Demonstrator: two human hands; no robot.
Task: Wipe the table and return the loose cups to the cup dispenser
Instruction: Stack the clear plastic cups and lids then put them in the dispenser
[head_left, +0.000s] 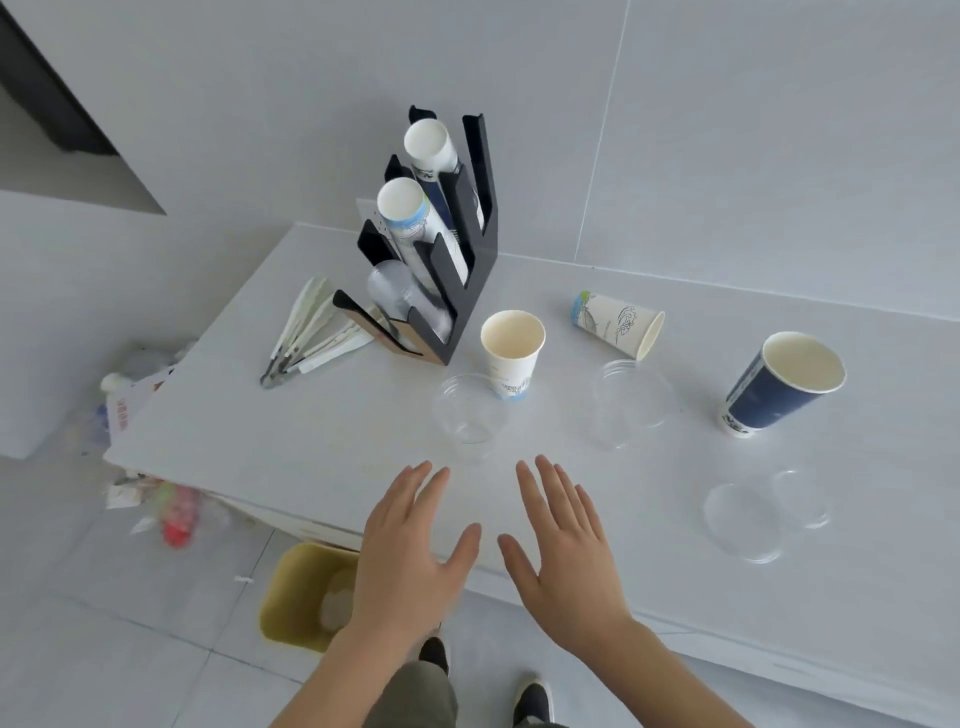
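Both hands are held flat and spread above the near edge of the white table (322, 441), palms down and empty: the left hand (410, 561) by the near-left part of the edge, the right hand (563, 561) just beside it. A bare stretch of tabletop lies between the fingertips and the nearest cups.

The black cup dispenser (457, 249) is set near the table's far-left corner, its tilted slots filled with stacked paper and clear cups. Wrapped straws (311, 332) are fanned out beside it, towards the left edge.

An upright white paper cup (511, 353) stands just in front of the dispenser, with a clear cup (465, 410) seemingly touching it. A printed paper cup (618, 325) lies on its side farther right, a second clear cup (623, 400) near its mouth. A dark blue cup (779, 384) stands well to the right. What appears to be a third clear cup (753, 512) lies on its side near the front edge, hard to make out.

A yellow bin (306, 597) is seen on the floor below the near edge.
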